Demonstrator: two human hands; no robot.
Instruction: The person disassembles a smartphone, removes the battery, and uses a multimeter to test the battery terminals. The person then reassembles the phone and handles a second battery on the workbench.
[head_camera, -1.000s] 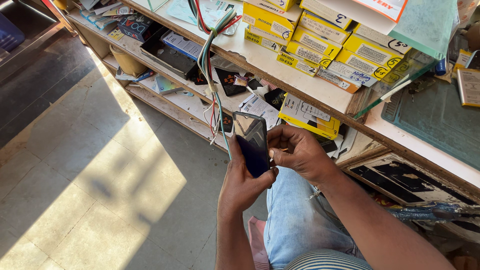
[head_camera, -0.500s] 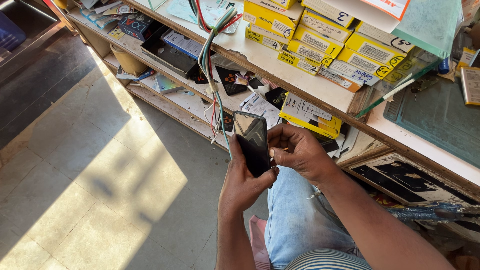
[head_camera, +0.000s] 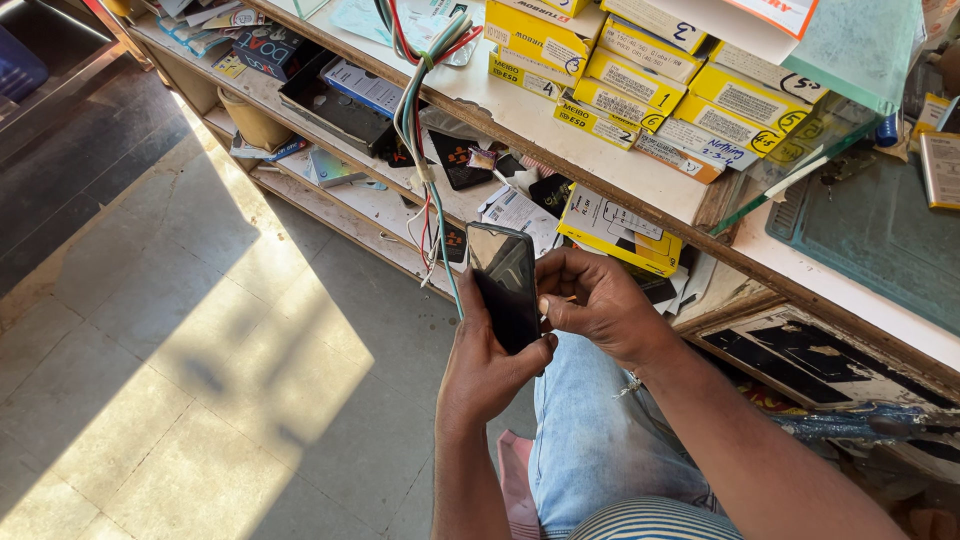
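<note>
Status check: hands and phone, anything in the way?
Left hand cradles black smartphone, grip shut. Right hand shut on its right edge. Hanging wire bundle close behind, not touching.

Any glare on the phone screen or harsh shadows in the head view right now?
Head view: the phone glass carries a pale reflection near its top; hard sunlight patches the tiled floor with sharp shadows; left hand and right hand look sharp, evenly lit.
</note>
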